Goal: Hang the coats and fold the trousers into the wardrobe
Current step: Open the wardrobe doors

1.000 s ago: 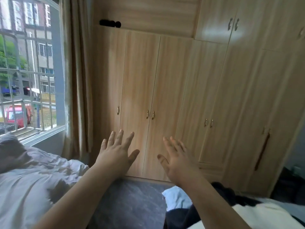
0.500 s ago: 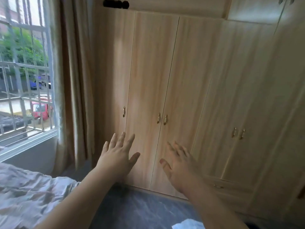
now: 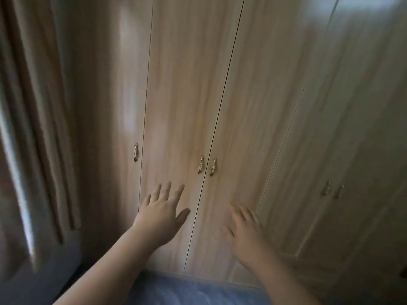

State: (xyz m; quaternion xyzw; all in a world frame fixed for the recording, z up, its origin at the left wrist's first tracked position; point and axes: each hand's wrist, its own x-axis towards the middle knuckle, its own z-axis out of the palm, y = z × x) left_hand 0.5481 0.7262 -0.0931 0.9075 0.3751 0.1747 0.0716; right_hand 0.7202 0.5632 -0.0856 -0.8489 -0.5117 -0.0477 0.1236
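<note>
A light wood wardrobe fills the view, all its doors closed. Two small metal handles, the left one and the right one, flank the middle seam. My left hand reaches out with spread straight fingers just below and left of those handles. My right hand is stretched forward too, fingers straight, lower and to the right of the seam. Both hands hold nothing. Whether either touches the door is unclear. No coats or trousers are in view.
A beige curtain hangs at the left beside the wardrobe. Another handle sits on the leftmost door, and a further pair of handles on the doors at the right. Grey-blue floor shows below.
The view has closed in on the wardrobe; the bed, window and clothes have dropped out of sight. Both hands stay outstretched and now lie nearer the middle door handles.
</note>
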